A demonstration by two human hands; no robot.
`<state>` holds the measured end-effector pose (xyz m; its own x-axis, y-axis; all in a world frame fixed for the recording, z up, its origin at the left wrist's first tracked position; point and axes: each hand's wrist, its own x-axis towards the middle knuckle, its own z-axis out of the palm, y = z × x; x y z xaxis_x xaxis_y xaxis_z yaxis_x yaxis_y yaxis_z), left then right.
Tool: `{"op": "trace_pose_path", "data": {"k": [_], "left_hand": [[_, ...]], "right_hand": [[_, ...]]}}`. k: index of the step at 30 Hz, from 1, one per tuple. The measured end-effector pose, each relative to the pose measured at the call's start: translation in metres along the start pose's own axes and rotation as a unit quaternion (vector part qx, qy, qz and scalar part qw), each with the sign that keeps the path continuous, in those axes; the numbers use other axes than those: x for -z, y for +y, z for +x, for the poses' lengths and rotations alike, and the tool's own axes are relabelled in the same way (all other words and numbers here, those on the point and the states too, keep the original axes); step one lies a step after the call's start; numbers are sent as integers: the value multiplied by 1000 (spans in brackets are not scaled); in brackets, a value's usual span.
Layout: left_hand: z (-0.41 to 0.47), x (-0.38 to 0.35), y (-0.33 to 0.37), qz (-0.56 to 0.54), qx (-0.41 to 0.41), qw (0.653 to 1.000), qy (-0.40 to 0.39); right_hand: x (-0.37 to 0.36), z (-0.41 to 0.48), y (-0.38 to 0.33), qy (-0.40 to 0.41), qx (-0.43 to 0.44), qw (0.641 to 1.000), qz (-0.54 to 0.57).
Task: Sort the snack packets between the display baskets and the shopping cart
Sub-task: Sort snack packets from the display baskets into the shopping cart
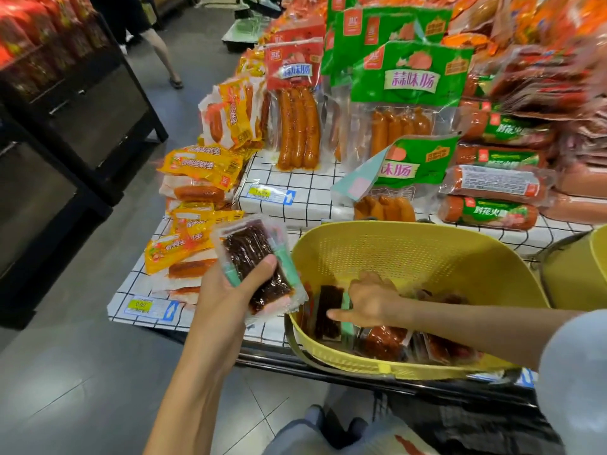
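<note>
The sorting looks partway through, as far as one view shows. The left hand [226, 290], at centre frame, grips a small stack of packets [253, 257], with the thumb laid across the top one. The right hand [371, 298] reaches into the yellow basket [410, 251] at lower right and appears to pinch an upright packet [328, 320], thumb across its front and fingers hidden behind it. More loose packets [384, 343] lie on the basket floor, so several are left to move. I cannot make out the shopping cart with any certainty.

The packets are flat, rectangular and sealed in glossy clear film. They show dark red-brown strips inside, with a teal and pink band along one edge. The basket is rounded moulded plastic with a wall dotted with small holes and a dark handle folded down at its front. It sits on a white cloth with a black grid [295, 188].
</note>
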<state>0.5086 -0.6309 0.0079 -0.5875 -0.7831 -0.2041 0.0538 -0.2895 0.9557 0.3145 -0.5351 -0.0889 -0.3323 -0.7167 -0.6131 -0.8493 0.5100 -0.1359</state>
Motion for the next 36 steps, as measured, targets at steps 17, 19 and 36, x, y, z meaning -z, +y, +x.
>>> {"op": "trace_pose_path", "data": {"k": [17, 19, 36], "left_hand": [[-1, -13, 2, 14, 8, 1000, 0], [-1, -13, 1, 19, 10, 1000, 0], [-3, -14, -4, 35, 4, 999, 1]], "right_hand": [[-5, 8, -15, 138, -28, 987, 74], [0, 8, -17, 129, -43, 986, 92], [16, -3, -16, 38, 48, 947, 316]]}}
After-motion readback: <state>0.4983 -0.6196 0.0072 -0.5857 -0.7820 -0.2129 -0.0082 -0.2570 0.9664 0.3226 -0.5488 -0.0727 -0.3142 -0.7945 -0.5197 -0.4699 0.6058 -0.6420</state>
